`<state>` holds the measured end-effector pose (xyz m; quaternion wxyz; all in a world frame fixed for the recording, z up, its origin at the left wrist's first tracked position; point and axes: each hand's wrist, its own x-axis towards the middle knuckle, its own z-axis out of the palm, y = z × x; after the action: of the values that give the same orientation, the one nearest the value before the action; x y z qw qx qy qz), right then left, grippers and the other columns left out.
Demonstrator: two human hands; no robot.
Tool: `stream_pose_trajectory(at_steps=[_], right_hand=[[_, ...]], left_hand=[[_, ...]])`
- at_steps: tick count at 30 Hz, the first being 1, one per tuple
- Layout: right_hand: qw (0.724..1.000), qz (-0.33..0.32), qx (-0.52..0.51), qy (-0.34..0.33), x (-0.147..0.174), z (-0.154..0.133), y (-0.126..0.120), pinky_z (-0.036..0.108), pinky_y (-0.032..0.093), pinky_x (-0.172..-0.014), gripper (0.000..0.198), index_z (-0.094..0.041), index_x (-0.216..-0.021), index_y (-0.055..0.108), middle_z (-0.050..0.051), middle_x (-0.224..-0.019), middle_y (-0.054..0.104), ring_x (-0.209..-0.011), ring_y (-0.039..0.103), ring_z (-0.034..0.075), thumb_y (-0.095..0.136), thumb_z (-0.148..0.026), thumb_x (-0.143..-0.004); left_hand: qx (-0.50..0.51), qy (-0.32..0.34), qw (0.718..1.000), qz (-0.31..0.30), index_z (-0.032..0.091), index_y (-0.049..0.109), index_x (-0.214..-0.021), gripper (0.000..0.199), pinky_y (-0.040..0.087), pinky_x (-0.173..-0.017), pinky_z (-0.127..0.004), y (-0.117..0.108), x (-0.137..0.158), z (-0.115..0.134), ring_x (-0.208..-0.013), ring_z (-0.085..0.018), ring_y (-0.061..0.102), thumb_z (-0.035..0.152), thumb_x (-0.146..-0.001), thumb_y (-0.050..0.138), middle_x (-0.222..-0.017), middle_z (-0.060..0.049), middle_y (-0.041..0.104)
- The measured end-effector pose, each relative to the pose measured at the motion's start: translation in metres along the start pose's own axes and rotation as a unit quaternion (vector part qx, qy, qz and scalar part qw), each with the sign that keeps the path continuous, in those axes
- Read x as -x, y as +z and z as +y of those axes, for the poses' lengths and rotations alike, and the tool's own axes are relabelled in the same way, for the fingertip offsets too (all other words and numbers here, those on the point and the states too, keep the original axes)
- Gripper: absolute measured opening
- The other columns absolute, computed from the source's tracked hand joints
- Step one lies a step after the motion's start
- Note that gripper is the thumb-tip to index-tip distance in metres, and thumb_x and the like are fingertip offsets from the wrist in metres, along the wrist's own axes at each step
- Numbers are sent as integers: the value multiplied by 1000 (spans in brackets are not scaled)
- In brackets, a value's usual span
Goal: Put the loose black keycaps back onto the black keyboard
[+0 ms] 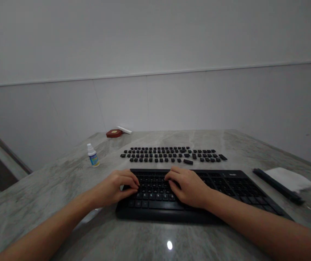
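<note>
A black keyboard (171, 216) lies across the tabletop in front of me, many of its upper keys looking bare, with caps off. At its left end, my left hand (122, 185) is closed in a pinch over the keys, thumb and fingertips close together. My right hand (186, 185) bends over the middle of the key field, thumb and index tip close together on the upper rows. Whatever is between either hand's fingertips is too small or hidden to make out. Beyond the keyboard, loose black keycaps (155, 155) are laid out in rows.
On the left stands a small white spray bottle (93, 156) with a blue label. A reddish-brown case (114, 133) and a white strip (124, 129) sit near the wall. Right of the keyboard lie a long black bar (277, 185) and a white cloth or tissue (288, 178).
</note>
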<state>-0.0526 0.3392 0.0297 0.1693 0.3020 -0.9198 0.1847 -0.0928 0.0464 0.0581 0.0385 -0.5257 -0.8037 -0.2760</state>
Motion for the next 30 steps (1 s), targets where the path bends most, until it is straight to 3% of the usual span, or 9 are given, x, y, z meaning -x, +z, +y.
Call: stream_pose_trajectory(at_steps=[12, 23, 30], right_hand=[[1000, 2, 0, -2, 0, 1, 1, 34, 49, -74, 21, -15, -97, 68, 9, -92, 66, -83, 64, 22, 50, -12, -87], [1000, 0, 1, 3, 0, -1, 0, 34, 49, -75, 21, -15, -97, 68, 9, -93, 67, -84, 65, 22, 50, -11, -87], [1000, 9, -3, -1, 0, 0, 1, 34, 50, -77, 21, -16, -97, 68, 9, -93, 67, -85, 65, 22, 50, -12, -87]], left_hand=[[-34, 4, 999, -7, 15, 74, -85, 16, 52, -80, -31, 0, 3, 9, -91, -19, 63, 14, -91, 59, -102, -9, 66], [9, 15, 997, 69, 13, 72, -65, 22, 47, -58, -23, 15, -3, -4, -62, -13, 61, 11, -83, 60, -71, -6, 65], [17, 39, 998, 52, 14, 71, -62, 25, 43, -54, -24, 12, -7, -6, -59, -14, 57, 13, -84, 58, -66, -7, 64]])
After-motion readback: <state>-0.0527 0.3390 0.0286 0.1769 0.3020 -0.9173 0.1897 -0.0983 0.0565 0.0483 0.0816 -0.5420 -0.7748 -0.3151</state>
